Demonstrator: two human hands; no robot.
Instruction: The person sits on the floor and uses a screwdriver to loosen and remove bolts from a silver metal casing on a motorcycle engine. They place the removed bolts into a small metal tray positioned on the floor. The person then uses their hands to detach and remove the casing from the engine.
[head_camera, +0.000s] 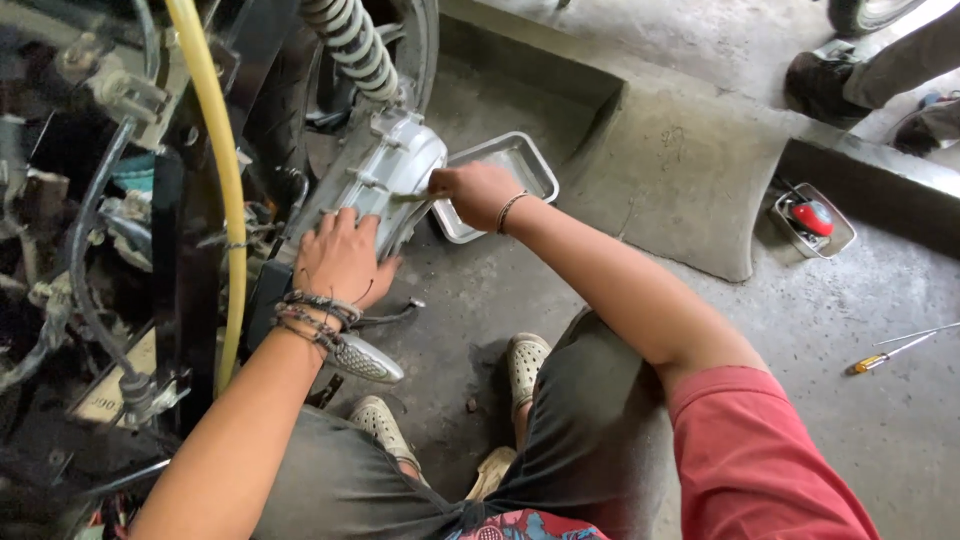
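Observation:
My left hand lies flat on the silver engine side cover of a scooter, fingers spread, with cord bracelets at the wrist. My right hand is closed around a thin tool whose tip rests against the cover's right edge. A metal tray sits on the concrete floor just behind my right hand. I am crouched, knees and pale shoes below.
A yellow hose runs down the scooter's left side among cables. A coil shock spring stands above the cover. On the floor at right lie a small tray with a red object and a yellow-handled screwdriver. Another person's shoe is top right.

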